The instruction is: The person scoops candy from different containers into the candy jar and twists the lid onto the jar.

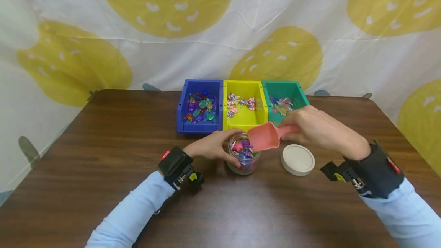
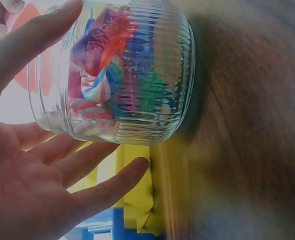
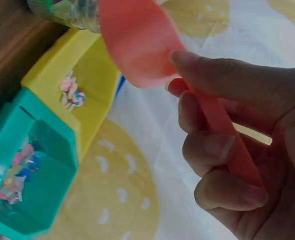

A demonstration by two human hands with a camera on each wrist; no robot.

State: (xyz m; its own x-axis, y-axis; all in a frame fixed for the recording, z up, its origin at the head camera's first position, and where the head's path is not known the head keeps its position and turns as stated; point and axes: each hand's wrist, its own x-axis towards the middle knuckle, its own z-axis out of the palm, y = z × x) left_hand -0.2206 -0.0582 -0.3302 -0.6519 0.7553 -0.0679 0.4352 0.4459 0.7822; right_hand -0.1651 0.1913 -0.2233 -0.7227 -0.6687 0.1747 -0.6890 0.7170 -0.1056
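A ribbed glass jar [image 1: 243, 162] stands on the table, filled with colourful charms and beads. My left hand [image 1: 215, 147] holds it from the left, thumb on the near side and fingers round the far side; the left wrist view shows striped candy-like pieces [image 2: 100, 87] through the glass. In my right hand [image 3: 237, 135] I grip a pink scoop [image 1: 264, 137] by its handle, fingers curled round it. The scoop's front edge tilts down at the right of the jar's mouth, and no pieces show in its bowl. Whether scoop and rim touch, I cannot tell.
Behind the jar, three joined bins stand in a row: blue [image 1: 182, 116] with gem-like beads, yellow [image 1: 255, 119] with small lollipop charms, and green [image 1: 303, 97] with mixed pieces. A white round lid [image 1: 298, 159] lies right of the jar. A patterned cloth [image 1: 193, 56] hangs behind the table.
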